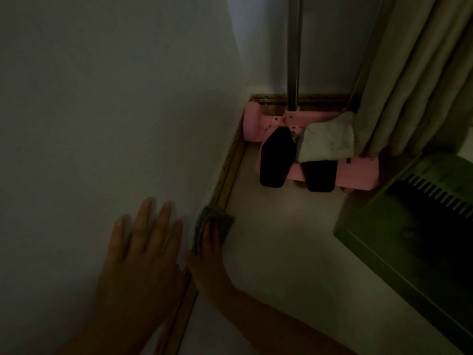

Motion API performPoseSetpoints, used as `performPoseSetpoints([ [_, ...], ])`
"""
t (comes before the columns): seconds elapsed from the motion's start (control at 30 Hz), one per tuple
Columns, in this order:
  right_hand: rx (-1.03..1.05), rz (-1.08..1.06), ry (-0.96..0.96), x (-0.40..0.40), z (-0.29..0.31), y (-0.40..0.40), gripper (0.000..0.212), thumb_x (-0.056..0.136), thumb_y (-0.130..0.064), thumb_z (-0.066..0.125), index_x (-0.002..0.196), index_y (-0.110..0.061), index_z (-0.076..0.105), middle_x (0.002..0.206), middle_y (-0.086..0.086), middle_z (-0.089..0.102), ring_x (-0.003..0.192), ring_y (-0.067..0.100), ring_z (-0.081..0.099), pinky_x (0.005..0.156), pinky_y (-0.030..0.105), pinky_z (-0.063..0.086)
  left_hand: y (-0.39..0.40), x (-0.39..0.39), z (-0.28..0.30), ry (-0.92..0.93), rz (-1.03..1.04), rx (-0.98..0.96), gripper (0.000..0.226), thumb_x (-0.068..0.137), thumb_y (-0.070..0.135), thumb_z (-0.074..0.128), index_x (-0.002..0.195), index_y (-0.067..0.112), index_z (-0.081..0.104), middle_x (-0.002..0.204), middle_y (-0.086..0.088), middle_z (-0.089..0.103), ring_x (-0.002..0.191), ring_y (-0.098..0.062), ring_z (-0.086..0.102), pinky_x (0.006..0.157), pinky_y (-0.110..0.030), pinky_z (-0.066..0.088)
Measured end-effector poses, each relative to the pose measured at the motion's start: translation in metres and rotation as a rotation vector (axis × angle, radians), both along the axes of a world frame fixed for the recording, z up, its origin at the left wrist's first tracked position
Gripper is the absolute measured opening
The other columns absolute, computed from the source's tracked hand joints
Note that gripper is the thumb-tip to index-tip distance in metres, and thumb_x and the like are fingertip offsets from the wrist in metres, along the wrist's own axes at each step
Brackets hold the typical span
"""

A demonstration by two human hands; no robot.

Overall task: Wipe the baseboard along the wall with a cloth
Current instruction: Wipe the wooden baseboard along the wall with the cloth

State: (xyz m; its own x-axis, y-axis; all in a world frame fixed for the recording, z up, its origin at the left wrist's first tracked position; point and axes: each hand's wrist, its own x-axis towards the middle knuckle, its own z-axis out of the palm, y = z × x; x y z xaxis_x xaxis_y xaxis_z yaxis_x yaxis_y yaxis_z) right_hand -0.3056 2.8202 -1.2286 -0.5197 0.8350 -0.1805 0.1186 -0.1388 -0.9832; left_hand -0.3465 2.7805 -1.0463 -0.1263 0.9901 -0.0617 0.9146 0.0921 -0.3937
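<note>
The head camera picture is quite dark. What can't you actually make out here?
- The cloth: the right hand presses over it, and dim light hides its colour and folds.
- The baseboard: whether it is dusty or clean is lost in shadow; nearer stretches sit behind both hands.
- The mop handle: cut off by the top edge.
- The green bin: its inside is black, and the right edge cuts it off.
</note>
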Motion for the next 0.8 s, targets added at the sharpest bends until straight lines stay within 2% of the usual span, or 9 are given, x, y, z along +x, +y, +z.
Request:
performPoseSetpoints([
  [0.07, -0.072, -0.035, 0.025, -0.003, 0.003, 0.012, 0.076, 0.09, -0.063, 0.039, 0.134, -0.044, -0.02, 0.156, -0.007, -0.02, 0.146, 0.011, -0.012, 0.121, 0.033, 0.005, 0.0, -0.001, 0.0, -0.003, 0.0, -0.015, 0.068, 0.091, 0.043, 0.013, 0.127, 0.007, 0.058, 0.145, -0.017, 0.04, 0.139, -0.041, 0.025, 0.114, -0.052, -0.005],
  [0.1, -0.104, -0.047, 0.029, -0.003, 0.007, 0.021, 0.072, 0.095, -0.055, 0.041, 0.135, -0.043, -0.018, 0.158, -0.005, -0.018, 0.146, 0.012, -0.01, 0.121, 0.038, 0.006, 0.0, -0.001, 0.0, -0.01, -0.001, -0.021, 0.064, 0.088, 0.042, 0.02, 0.126, 0.007, 0.059, 0.145, -0.018, 0.041, 0.139, -0.041, 0.025, 0.114, -0.052, -0.005],
  [0.13, -0.129, -0.051, 0.025, -0.003, 0.011, 0.033, 0.07, 0.097, -0.05, 0.041, 0.137, -0.041, -0.016, 0.159, -0.004, -0.016, 0.147, 0.013, -0.009, 0.121, 0.038, 0.004, 0.001, -0.001, 0.001, -0.021, -0.003, -0.02, 0.064, 0.087, 0.041, 0.022, 0.125, 0.006, 0.06, 0.144, -0.018, 0.042, 0.138, -0.041, 0.025, 0.114, -0.052, -0.005],
  [0.27, -0.184, -0.069, 0.031, 0.001, 0.023, 0.075, 0.073, 0.098, -0.048, 0.04, 0.149, -0.033, -0.011, 0.16, -0.002, -0.012, 0.147, 0.015, -0.004, 0.119, 0.034, 0.004, 0.001, -0.001, 0.0, -0.026, -0.004, -0.008, 0.078, 0.093, 0.045, 0.001, 0.124, 0.005, 0.06, 0.142, -0.018, 0.045, 0.137, -0.041, 0.028, 0.114, -0.052, -0.003],
  [0.37, -0.164, -0.091, 0.03, 0.0, 0.024, 0.08, 0.074, 0.097, -0.052, 0.04, 0.15, -0.034, -0.008, 0.161, -0.003, -0.009, 0.147, 0.016, 0.0, 0.12, 0.037, 0.009, 0.0, -0.002, -0.001, -0.036, -0.005, -0.013, 0.063, 0.087, 0.04, 0.022, 0.124, 0.006, 0.06, 0.143, -0.018, 0.043, 0.138, -0.041, 0.025, 0.114, -0.053, -0.003],
  [0.5, -0.172, -0.1, 0.045, -0.002, 0.02, 0.047, 0.077, 0.091, -0.062, 0.041, 0.143, -0.045, -0.013, 0.16, -0.007, -0.011, 0.147, 0.011, -0.003, 0.121, 0.042, 0.01, -0.001, 0.001, 0.002, -0.069, -0.003, 0.029, 0.077, 0.094, 0.045, 0.0, 0.126, 0.005, 0.058, 0.142, -0.019, 0.044, 0.138, -0.041, 0.026, 0.114, -0.053, 0.0],
  [0.6, -0.193, -0.09, 0.056, -0.004, 0.019, 0.021, 0.084, 0.086, -0.063, 0.04, 0.144, -0.037, -0.015, 0.159, -0.007, -0.016, 0.146, 0.01, -0.007, 0.118, 0.031, 0.005, 0.0, 0.003, 0.003, -0.085, 0.005, 0.037, 0.061, 0.085, 0.038, 0.027, 0.126, 0.005, 0.058, 0.142, -0.018, 0.045, 0.14, -0.037, 0.022, 0.114, -0.051, -0.004],
  [0.7, -0.154, -0.065, 0.074, 0.001, 0.022, -0.004, 0.075, 0.093, -0.053, 0.04, 0.139, -0.037, -0.017, 0.156, -0.011, -0.017, 0.143, 0.005, -0.009, 0.113, 0.016, 0.0, 0.002, 0.0, -0.003, -0.049, -0.012, 0.043, 0.059, 0.077, 0.038, 0.044, 0.125, 0.007, 0.059, 0.142, -0.016, 0.045, 0.14, -0.034, 0.022, 0.115, -0.048, -0.008],
  [0.8, -0.041, -0.035, 0.03, 0.002, 0.021, -0.026, 0.088, 0.079, -0.08, 0.025, 0.139, -0.032, -0.018, 0.15, -0.017, -0.02, 0.138, -0.001, -0.015, 0.097, -0.004, -0.011, 0.002, -0.001, -0.001, 0.016, -0.014, 0.005, 0.065, 0.071, 0.039, 0.048, 0.127, 0.007, 0.057, 0.143, -0.016, 0.043, 0.14, -0.036, 0.021, 0.115, -0.05, -0.008],
])
